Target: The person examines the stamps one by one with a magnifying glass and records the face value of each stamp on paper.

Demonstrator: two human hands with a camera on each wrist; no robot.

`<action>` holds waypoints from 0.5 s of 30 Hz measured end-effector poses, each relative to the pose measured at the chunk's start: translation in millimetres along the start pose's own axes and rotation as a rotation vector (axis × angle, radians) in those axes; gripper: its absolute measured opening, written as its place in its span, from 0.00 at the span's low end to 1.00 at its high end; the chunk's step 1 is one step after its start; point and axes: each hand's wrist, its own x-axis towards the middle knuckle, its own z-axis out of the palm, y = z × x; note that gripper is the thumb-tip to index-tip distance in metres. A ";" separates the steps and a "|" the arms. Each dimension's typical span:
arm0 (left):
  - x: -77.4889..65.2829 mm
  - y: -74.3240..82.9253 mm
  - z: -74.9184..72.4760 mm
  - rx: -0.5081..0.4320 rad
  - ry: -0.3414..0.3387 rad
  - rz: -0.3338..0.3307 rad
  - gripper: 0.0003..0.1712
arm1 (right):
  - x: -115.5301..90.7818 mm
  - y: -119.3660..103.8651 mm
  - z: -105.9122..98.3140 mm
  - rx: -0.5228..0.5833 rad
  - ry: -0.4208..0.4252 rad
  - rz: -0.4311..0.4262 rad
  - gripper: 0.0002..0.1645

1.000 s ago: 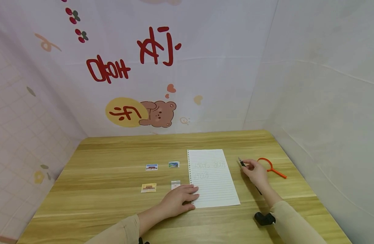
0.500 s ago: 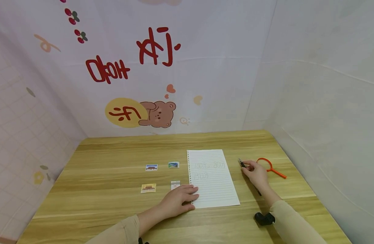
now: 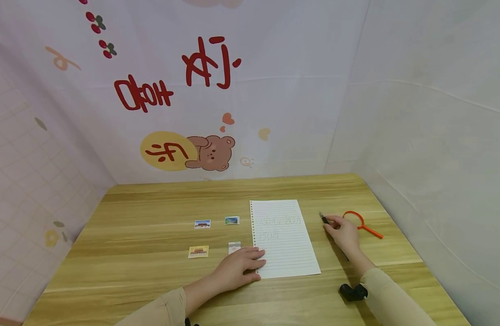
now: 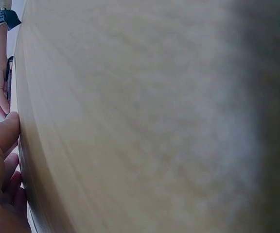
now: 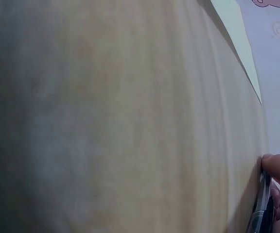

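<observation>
My left hand [image 3: 242, 266] rests on the lower left edge of a lined sheet of paper [image 3: 290, 258], fingers spread and relaxed. Faint handwritten figures and characters run across the sheet's upper half. To the right of the paper, my right hand [image 3: 343, 232] holds a pen [image 3: 324, 219] between thumb and fingers, low over the table. Its metal end points away from me. In the right wrist view the pen's clear and black barrel [image 5: 259, 213] lies under the thumb. A pale stamp-like picture [image 3: 234, 247] sits just beyond the left hand, its lower part hidden.
Three more small stamp-like pictures lie left of the paper: a blue one [image 3: 202, 224], a green-blue one [image 3: 232, 220] and a yellow one [image 3: 198, 251]. An orange magnifying glass [image 3: 372, 232] lies beyond the right hand. White printed curtains [image 3: 299, 113] enclose the wooden table [image 3: 144, 226].
</observation>
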 end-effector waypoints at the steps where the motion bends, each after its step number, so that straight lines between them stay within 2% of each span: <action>1: -0.1 0.0 -0.1 0.002 0.002 0.002 0.25 | -0.1 -0.4 -0.6 -0.006 -0.001 -0.004 0.16; 10: 0.1 0.0 0.7 -0.007 -0.016 -0.022 0.26 | -1.0 -1.0 -2.8 -0.028 0.010 -0.019 0.16; 15: 0.2 -1.0 1.4 -0.003 -0.018 -0.023 0.26 | -0.9 2.3 -5.4 0.017 -0.009 -0.013 0.20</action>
